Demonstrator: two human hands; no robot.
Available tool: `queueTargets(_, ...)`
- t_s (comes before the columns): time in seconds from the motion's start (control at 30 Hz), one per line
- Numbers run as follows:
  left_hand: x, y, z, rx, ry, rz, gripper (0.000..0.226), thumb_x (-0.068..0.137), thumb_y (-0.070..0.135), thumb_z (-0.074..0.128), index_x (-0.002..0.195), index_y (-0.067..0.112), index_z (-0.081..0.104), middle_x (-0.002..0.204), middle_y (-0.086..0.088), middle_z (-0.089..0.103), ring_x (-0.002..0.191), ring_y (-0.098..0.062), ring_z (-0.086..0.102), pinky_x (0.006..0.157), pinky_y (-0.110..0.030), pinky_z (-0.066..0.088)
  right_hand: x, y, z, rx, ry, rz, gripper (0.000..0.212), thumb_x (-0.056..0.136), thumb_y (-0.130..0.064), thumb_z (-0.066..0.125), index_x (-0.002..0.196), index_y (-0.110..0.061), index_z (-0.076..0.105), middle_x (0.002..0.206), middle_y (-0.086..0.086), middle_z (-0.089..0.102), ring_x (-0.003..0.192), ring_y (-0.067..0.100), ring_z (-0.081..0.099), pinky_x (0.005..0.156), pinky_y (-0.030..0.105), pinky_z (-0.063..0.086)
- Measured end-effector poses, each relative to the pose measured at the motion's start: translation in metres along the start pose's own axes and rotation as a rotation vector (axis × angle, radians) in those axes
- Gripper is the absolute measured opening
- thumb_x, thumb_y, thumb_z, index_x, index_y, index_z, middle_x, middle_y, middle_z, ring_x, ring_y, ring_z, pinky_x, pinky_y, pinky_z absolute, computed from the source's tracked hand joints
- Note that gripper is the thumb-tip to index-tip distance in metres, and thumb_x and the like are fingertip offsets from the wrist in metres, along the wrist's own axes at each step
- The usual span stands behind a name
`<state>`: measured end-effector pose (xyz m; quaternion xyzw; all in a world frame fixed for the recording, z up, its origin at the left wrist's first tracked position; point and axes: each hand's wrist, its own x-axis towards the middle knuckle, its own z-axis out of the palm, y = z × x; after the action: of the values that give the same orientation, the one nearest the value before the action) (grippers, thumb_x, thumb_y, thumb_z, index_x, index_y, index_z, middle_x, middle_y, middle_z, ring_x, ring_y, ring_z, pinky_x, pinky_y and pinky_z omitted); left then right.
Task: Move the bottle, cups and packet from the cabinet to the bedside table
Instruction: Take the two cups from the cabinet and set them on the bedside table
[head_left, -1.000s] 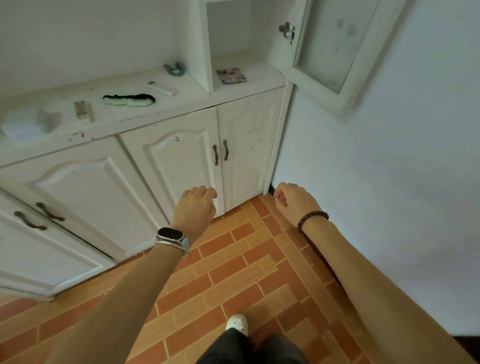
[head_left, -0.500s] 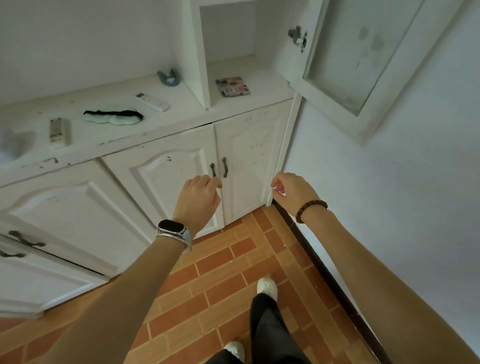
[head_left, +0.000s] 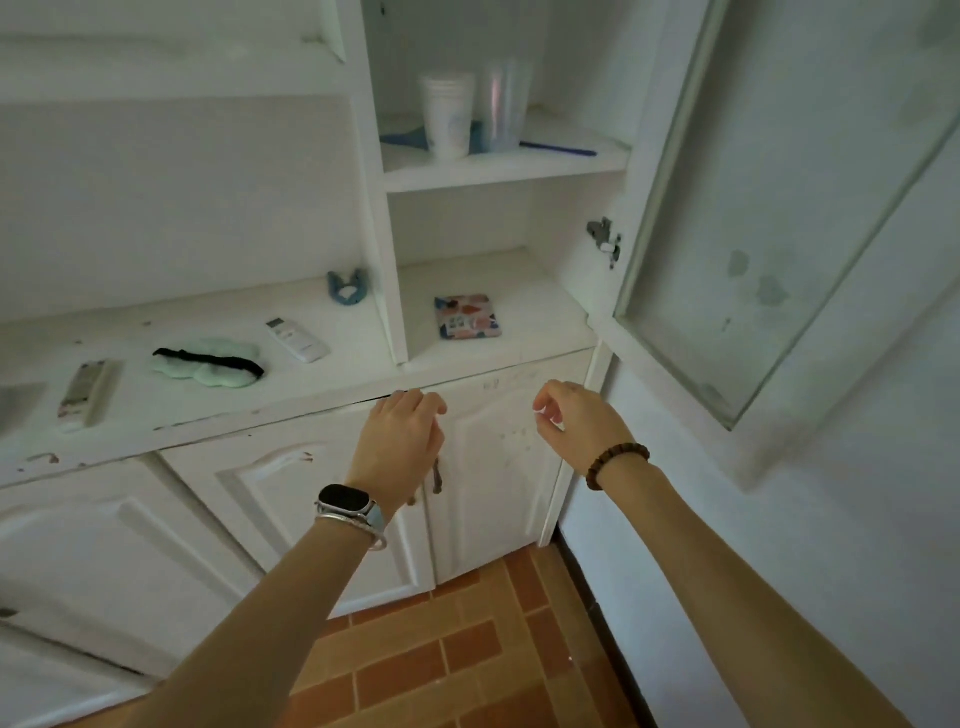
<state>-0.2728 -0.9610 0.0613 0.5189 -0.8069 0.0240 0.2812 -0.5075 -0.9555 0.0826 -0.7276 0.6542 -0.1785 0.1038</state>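
The white cabinet (head_left: 498, 174) stands open in front of me. On its upper shelf are a stack of white paper cups (head_left: 448, 117) and, right of it, a stack of clear plastic cups (head_left: 503, 108). A colourful flat packet (head_left: 467, 316) lies on the lower shelf. No bottle is visible. My left hand (head_left: 402, 439), with a watch on the wrist, hovers below the lower shelf's edge, fingers curled and empty. My right hand (head_left: 574, 423), with a bead bracelet, is raised beside it, fingers loosely apart, holding nothing.
The glass cabinet door (head_left: 769, 218) swings open to the right above my right arm. On the counter left of the cabinet lie a white remote (head_left: 297, 339), a green sleep mask (head_left: 210, 361), a second remote (head_left: 83, 387) and a blue clip (head_left: 347, 286). A blue stick (head_left: 558, 149) lies on the upper shelf.
My view has tilted up and closer, bringing the upper shelf with the cups into sight. Both hands have risen from floor level to just below the lower shelf.
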Motion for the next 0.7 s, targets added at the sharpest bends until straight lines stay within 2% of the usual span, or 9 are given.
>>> queueTargets(0.13,0.034,0.004,-0.001,-0.001,0.041,0.001,0.017,0.084,0.003,0.059,0.098,0.01,0.064,0.084,-0.004,0.063,0.078,-0.022,0.057,0.076,-0.037,0.049,0.034,0.007,-0.021,0.058,0.063,-0.019,0.011,0.093,-0.022,0.056,0.103,-0.019,0.059,0.1,-0.002,0.063,0.088,0.015,0.063,0.077,0.034,0.057)
queueTargets(0.3,0.078,0.0,-0.01,0.003,0.114,0.007,0.014,0.085,0.005,0.059,0.097,0.011,0.064,0.088,-0.003,0.064,0.08,-0.02,0.058,0.077,-0.035,0.049,0.076,0.002,-0.052,0.14,0.148,-0.052,0.009,0.093,-0.022,0.056,0.101,-0.02,0.06,0.097,-0.003,0.064,0.087,0.012,0.062,0.077,0.027,0.054)
queueTargets(0.4,0.111,-0.007,-0.02,0.007,0.142,0.022,0.008,0.088,0.007,0.054,0.092,0.009,0.061,0.083,-0.005,0.06,0.074,-0.022,0.054,0.07,-0.038,0.048,0.1,-0.004,-0.073,0.195,0.217,-0.075,0.011,0.093,-0.02,0.057,0.102,-0.018,0.062,0.095,-0.003,0.065,0.087,0.012,0.062,0.077,0.025,0.053)
queueTargets(0.7,0.208,-0.007,-0.057,-0.061,0.335,0.075,0.021,0.087,0.002,0.055,0.107,0.005,0.058,0.097,-0.01,0.06,0.084,-0.026,0.055,0.071,-0.037,0.049,0.17,-0.037,-0.137,0.285,0.387,-0.115,0.013,0.093,-0.023,0.059,0.106,-0.021,0.058,0.094,-0.007,0.062,0.089,0.008,0.061,0.081,0.027,0.055)
